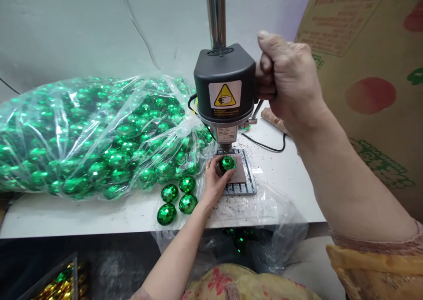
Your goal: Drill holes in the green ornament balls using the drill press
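Note:
A green faceted ball (228,163) rests on a pinkish board (238,172) over the slotted metal base (251,184) of a small drill press (224,77). My left hand (214,179) grips the ball from the left, thumb in front and fingers behind. Directly above it is the drill's chuck (226,146), its lower tip meeting the ball's top; how deep it goes cannot be seen. To the right of the black motor housing, my right hand (291,71) is closed in a fist around the press lever (258,108), most of which the fingers hide.
Several loose green balls (169,193) lie left of my left forearm. A large clear bag (99,137) of green balls fills the table's left side. A tall printed carton (366,97) stands at right. Dark crumbs, a black cable (269,148) and plastic film (274,207) lie on the white table.

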### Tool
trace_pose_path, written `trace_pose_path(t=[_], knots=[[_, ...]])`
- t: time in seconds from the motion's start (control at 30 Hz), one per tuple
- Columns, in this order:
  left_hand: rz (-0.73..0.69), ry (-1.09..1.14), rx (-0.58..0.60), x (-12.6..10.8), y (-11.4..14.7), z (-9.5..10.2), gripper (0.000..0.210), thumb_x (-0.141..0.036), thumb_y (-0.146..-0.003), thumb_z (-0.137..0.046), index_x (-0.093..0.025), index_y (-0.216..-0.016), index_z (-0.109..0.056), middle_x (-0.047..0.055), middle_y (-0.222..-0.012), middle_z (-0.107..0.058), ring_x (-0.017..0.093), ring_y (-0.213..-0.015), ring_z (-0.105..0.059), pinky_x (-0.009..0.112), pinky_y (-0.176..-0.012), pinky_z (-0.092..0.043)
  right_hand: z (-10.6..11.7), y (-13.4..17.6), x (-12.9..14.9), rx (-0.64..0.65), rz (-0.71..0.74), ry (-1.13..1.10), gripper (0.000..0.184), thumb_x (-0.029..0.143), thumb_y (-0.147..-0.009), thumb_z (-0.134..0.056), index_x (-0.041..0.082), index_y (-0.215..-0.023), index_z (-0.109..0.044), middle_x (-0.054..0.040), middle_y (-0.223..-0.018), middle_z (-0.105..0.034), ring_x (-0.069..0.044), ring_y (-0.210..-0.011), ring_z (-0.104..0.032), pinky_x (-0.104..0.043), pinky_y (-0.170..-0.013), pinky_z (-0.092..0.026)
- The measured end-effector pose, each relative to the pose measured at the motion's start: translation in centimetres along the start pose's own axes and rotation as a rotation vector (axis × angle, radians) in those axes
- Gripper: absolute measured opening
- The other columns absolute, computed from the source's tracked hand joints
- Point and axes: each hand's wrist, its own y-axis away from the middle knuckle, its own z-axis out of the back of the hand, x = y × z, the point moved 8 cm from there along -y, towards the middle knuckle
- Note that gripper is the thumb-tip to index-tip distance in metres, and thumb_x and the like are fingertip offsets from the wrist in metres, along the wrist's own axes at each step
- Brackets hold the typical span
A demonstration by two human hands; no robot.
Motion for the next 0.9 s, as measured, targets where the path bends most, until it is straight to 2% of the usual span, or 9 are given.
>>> trace_pose_path(t=[0.1, 0.17, 0.27, 0.4, 0.57, 0.73, 0.9], knots=[[0.004, 0.019, 0.003, 0.1, 0.2, -0.1, 0.044, -0.032, -0.082, -0.077, -0.023, -0.123, -0.064, 0.008, -0.123, -0.063, 0.025, -0.119, -0.058, 0.04, -0.106, -0.044, 0.0, 2.2, 1.1, -0.086, 0.041, -0.166, 0.052, 0.023, -0.09, -0.057, 0.023, -0.041, -0.039, 0.0078, -0.031, -0.032, -0.005, -0.025, -0.021, -0.027, -0.029, -0.009], [0.002, 0.017, 0.0, 0.1, 0.2, -0.1, 0.044, -0.032, -0.082, -0.077, -0.023, -0.123, -0.064, 0.008, -0.124, -0.063, 0.025, -0.12, -0.057, 0.04, -0.106, -0.045, 0.0, 4.3, 2.1, -0.136, 0.134, -0.193, 0.051, 0.023, -0.087, -0.064, 0.021, -0.04, -0.043, 0.0067, -0.032, -0.034, -0.005, -0.028, -0.026, -0.028, -0.034, -0.012], [-0.016, 0.002, -0.004, -0.1, 0.2, -0.1, 0.043, -0.029, -0.082, -0.077, -0.023, -0.123, -0.064, 0.008, -0.122, -0.064, 0.025, -0.121, -0.056, 0.04, -0.106, -0.045, 0.0, 7.1, 3.0, -0.204, 0.252, -0.132, 0.053, 0.019, -0.09, -0.062, 0.019, -0.042, -0.04, 0.0074, -0.036, -0.031, -0.003, -0.033, -0.029, -0.026, -0.041, -0.019], [-0.033, -0.01, -0.011, -0.2, 0.2, -0.1, 0.043, -0.028, -0.082, -0.077, -0.024, -0.123, -0.063, 0.008, -0.122, -0.064, 0.025, -0.119, -0.057, 0.04, -0.105, -0.045, 0.3, 9.6, 2.9, -0.274, 0.342, -0.048, 0.056, 0.022, -0.091, -0.06, 0.017, -0.044, -0.031, 0.007, -0.039, -0.024, -0.003, -0.034, -0.026, -0.028, -0.043, -0.016], [-0.023, -0.011, -0.018, -0.4, 0.3, 0.0, 0.045, -0.026, -0.081, -0.078, -0.023, -0.123, -0.063, 0.008, -0.12, -0.065, 0.024, -0.118, -0.058, 0.039, -0.104, -0.046, 0.8, 10.8, 2.1, -0.309, 0.384, 0.035, 0.058, 0.032, -0.087, -0.065, 0.017, -0.043, -0.03, 0.0069, -0.039, -0.023, -0.003, -0.033, -0.025, -0.031, -0.044, -0.021], [-0.035, -0.007, -0.012, -0.6, 0.3, 0.0, 0.043, -0.029, -0.083, -0.077, -0.023, -0.124, -0.063, 0.008, -0.123, -0.065, 0.025, -0.121, -0.057, 0.039, -0.105, -0.046, 0.9, 11.4, 1.8, -0.33, 0.419, 0.067, 0.06, 0.03, -0.086, -0.063, 0.016, -0.044, -0.022, 0.0052, -0.039, -0.019, -0.006, -0.035, -0.022, -0.032, -0.043, -0.017], [-0.038, -0.026, -0.009, -0.6, 0.4, 0.0, 0.044, -0.03, -0.084, -0.077, -0.023, -0.125, -0.062, 0.008, -0.124, -0.064, 0.025, -0.122, -0.058, 0.04, -0.106, -0.046, 1.0, 11.9, 1.6, -0.32, 0.455, 0.105, 0.059, 0.03, -0.084, -0.062, 0.017, -0.043, -0.021, 0.0042, -0.039, -0.02, -0.007, -0.035, -0.021, -0.033, -0.041, -0.013]])
